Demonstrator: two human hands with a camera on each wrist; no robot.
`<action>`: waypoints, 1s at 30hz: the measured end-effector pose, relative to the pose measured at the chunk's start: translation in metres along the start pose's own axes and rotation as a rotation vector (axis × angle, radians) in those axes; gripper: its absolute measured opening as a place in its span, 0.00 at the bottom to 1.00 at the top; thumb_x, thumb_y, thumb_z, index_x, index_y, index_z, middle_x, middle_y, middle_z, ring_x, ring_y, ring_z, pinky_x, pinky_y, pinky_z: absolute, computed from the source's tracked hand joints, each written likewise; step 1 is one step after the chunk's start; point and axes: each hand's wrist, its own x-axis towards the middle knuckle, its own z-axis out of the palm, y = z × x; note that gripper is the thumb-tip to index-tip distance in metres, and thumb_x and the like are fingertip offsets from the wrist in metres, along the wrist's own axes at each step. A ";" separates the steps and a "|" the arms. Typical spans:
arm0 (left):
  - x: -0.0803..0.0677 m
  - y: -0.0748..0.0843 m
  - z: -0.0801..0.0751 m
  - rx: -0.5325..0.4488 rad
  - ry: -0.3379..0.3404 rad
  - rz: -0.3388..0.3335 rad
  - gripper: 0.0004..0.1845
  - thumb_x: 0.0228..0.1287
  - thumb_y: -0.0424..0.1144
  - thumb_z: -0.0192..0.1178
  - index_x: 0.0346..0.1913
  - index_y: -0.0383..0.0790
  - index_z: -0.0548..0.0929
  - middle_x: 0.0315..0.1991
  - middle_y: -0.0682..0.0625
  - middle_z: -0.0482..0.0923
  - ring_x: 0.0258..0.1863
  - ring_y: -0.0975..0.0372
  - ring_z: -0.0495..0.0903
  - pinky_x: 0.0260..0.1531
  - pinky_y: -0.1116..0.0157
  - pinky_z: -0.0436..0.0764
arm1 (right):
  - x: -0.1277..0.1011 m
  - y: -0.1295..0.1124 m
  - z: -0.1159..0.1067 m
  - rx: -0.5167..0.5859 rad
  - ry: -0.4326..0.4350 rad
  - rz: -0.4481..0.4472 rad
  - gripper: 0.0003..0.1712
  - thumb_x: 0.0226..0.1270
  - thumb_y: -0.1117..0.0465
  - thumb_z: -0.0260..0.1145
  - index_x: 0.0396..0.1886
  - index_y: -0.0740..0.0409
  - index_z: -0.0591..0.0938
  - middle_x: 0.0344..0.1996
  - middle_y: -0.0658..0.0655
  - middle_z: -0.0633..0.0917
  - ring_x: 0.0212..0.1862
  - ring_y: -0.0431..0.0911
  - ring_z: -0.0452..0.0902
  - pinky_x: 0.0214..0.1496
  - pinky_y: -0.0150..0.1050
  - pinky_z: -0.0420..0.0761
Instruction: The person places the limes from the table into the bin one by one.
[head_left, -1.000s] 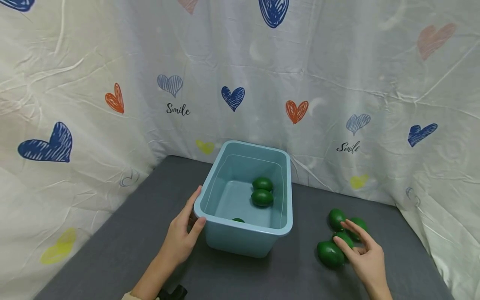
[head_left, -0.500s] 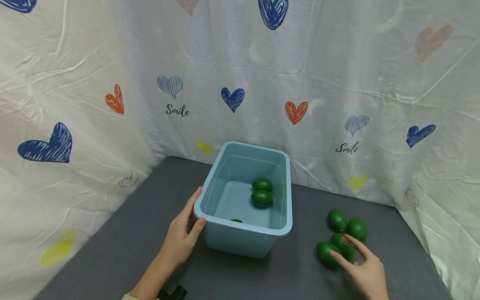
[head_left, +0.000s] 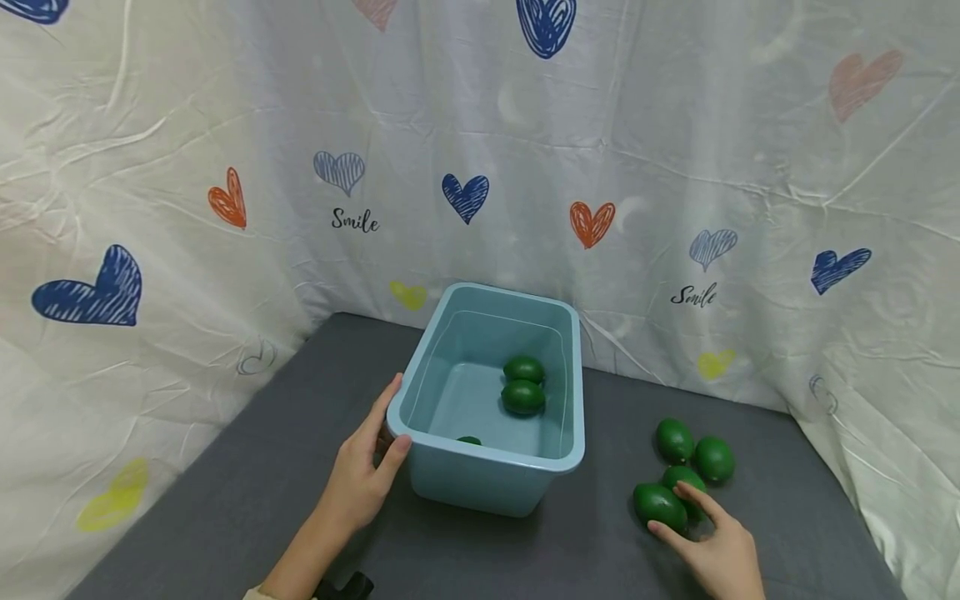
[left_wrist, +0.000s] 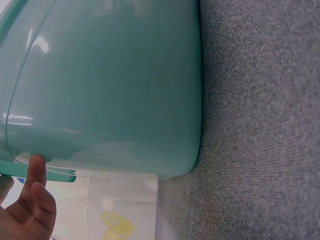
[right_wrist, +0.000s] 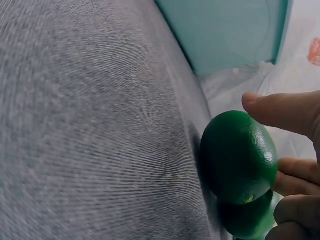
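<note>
A light blue plastic bin [head_left: 495,479] stands on the dark table, with green limes [head_left: 523,398] inside, one mostly hidden behind its front wall. My left hand [head_left: 363,475] grips the bin's near left corner, thumb on the front and index finger along the side. In the left wrist view, a fingertip [left_wrist: 37,162] touches the wall under the rim. Several more limes [head_left: 714,459] lie clustered at the right. Over the nearest lime [head_left: 660,507] my right hand [head_left: 716,550] spreads thumb and fingers around its right end; the right wrist view shows this glossy lime [right_wrist: 237,157] resting on the cloth.
Grey cloth [head_left: 585,542] covers the table. Behind it hangs a white curtain [head_left: 525,167] printed with hearts and the word Smile. A small black object [head_left: 348,586] shows at the front edge, beside the left forearm.
My right hand has drawn back from the middle of the lime cluster, moving nearer and left to the front lime. My left hand stays on the bin, and the limes lie as before.
</note>
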 end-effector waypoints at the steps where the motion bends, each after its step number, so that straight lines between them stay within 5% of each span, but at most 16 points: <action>1: 0.000 0.000 0.000 0.001 0.000 -0.001 0.38 0.80 0.42 0.60 0.86 0.58 0.57 0.49 0.48 0.82 0.34 0.63 0.80 0.34 0.62 0.82 | 0.000 0.000 0.001 -0.007 -0.002 -0.006 0.53 0.52 0.34 0.84 0.71 0.60 0.81 0.62 0.66 0.85 0.59 0.66 0.82 0.64 0.66 0.76; 11: 0.000 -0.001 0.000 0.000 -0.008 0.000 0.39 0.80 0.41 0.59 0.86 0.60 0.56 0.53 0.45 0.82 0.35 0.63 0.80 0.34 0.62 0.82 | -0.002 0.005 0.010 -0.065 -0.012 -0.077 0.46 0.49 0.45 0.88 0.65 0.63 0.84 0.46 0.71 0.89 0.38 0.58 0.86 0.43 0.59 0.85; 30: 0.000 0.000 0.000 0.007 -0.003 0.004 0.39 0.80 0.42 0.60 0.86 0.59 0.57 0.52 0.46 0.82 0.34 0.66 0.79 0.35 0.65 0.81 | -0.002 0.004 0.009 -0.060 0.024 -0.078 0.44 0.52 0.43 0.87 0.66 0.60 0.84 0.50 0.74 0.87 0.42 0.62 0.86 0.48 0.62 0.83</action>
